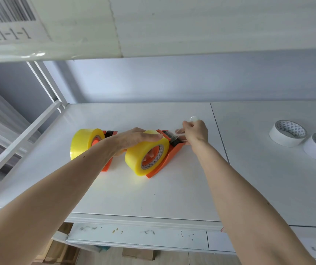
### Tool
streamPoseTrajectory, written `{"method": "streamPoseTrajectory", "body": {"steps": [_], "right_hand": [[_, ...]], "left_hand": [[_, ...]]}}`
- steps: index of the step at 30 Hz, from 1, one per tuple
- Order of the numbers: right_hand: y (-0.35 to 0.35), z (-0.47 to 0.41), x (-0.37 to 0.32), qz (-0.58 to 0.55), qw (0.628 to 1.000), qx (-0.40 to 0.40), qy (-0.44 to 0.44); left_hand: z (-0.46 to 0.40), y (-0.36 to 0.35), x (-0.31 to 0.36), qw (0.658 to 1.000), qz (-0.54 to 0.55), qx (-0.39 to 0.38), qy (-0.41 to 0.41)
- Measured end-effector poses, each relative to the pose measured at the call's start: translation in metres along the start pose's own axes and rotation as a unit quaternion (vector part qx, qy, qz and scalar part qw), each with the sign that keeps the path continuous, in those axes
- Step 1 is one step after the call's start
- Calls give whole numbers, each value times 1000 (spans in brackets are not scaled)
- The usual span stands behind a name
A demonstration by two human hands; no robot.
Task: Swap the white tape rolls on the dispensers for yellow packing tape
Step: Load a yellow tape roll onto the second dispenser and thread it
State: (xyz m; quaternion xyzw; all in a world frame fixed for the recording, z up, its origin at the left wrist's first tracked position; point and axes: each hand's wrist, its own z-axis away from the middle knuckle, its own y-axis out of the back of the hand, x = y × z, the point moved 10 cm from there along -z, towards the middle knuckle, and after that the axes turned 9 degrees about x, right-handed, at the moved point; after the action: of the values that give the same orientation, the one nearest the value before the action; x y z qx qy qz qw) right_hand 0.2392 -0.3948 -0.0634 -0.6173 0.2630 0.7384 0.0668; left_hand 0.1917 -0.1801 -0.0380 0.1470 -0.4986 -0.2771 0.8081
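At frame centre: two orange dispensers (169, 158) carrying yellow tape rolls (147, 153) on a white shelf (153, 194).
Left hand (134, 139) rests flat on the right-hand roll, fingers together; right hand (196, 131) pinches the tape end (180, 131). Two white tape rolls (288, 132) lie at right.

A white surface (153, 197) of two panels meets along a dark seam (219, 134) towards its right side. Above it hangs a white shelf (191, 25) — a barcode label (6, 18) with printed digits is stuck at its left end. White frame bars (19, 134) run along the surface's left edge. Below the near edge, a scuffed white rail (134, 234) — and beneath that, brown cardboard boxes (57, 251) on a pale floor.
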Motion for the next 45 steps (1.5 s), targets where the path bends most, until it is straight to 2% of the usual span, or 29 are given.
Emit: {"method": "streamPoseTrajectory", "body": {"steps": [8, 15, 25, 29, 37, 45], "right_hand": [[-9, -2, 18, -115, 984, -55, -123], [-20, -2, 38, -149, 968, -47, -197], [-45, 25, 65, -172, 930, -95, -312], [-46, 26, 57, -159, 934, -106, -301], [-50, 22, 41, -158, 955, -71, -241], [-51, 33, 29, -122, 972, -95, -179]], "left_hand": [[13, -4, -2, 995, 87, -36, 36], [12, 4, -16, 988, 141, 59, 26], [16, 7, -19, 980, 175, 89, -8], [19, 8, -20, 978, 186, 93, -18], [25, 14, -28, 966, 234, 103, -40], [27, 12, -30, 953, 267, 142, -10]]}}
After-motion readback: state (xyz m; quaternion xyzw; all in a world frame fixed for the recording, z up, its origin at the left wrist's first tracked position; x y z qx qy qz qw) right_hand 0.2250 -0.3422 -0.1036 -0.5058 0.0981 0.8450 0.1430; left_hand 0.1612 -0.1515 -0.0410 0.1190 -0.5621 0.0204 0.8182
